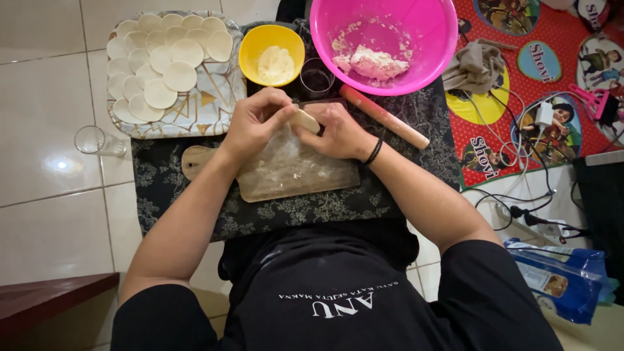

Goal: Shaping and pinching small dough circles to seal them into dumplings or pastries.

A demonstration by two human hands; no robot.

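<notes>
Both hands, the left hand (252, 125) and the right hand (338, 132), were closed around a small dough piece (304, 119) above the floured wooden board (292, 170). Even finger pressure would probably keep it smooth; finished discs (170, 58) lay on the tray (214, 107).

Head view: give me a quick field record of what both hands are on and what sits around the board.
left hand: pinching one end of the dough piece
right hand: gripping the same dough piece from the other side
under hands: floured wooden board on a dark patterned cloth
rolling pin: lying beside the right hand
yellow bowl: flour inside
pink bowl: lump of dough inside
tray: overlapping round dough discs
drinking glass: on floor tiles, left of the tray
</notes>
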